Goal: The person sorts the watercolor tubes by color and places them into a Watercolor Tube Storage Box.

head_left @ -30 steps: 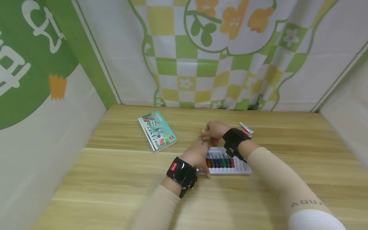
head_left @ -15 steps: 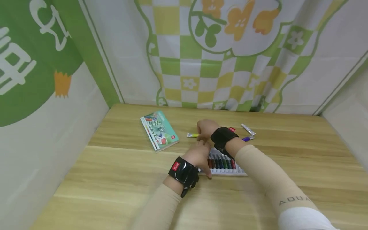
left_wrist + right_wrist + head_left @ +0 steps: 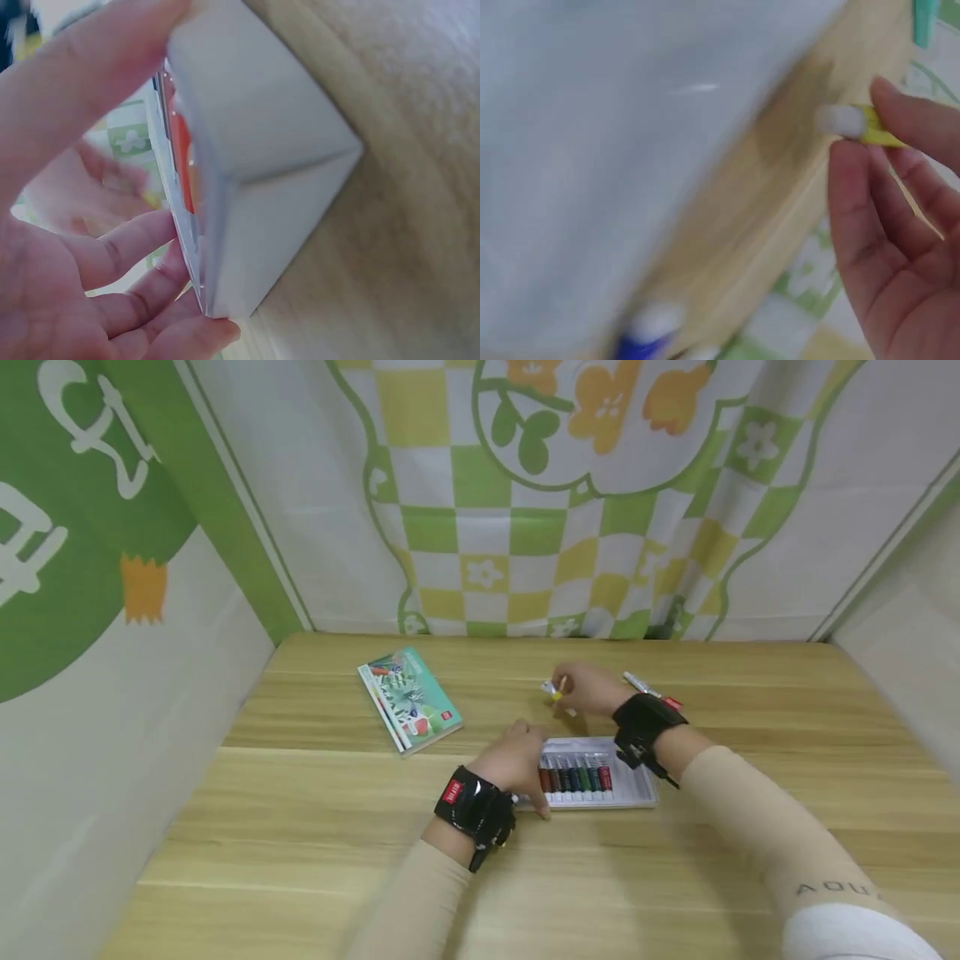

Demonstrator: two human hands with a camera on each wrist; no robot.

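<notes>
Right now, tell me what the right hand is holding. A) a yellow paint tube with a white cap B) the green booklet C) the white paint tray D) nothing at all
A: the right hand pinches a small yellow paint tube with a white cap, raised beyond the white paint tray, which the left hand grips at its end.

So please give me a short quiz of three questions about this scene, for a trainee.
1. True or false: the right hand pinches a yellow tube.
2. What does the left hand hold? A) booklet B) paint tray C) purple tube
3. Fill in: the booklet lies on the ____.

Key: 1 true. 2 B, it grips the left end of the paint tray. 3 table.
</notes>
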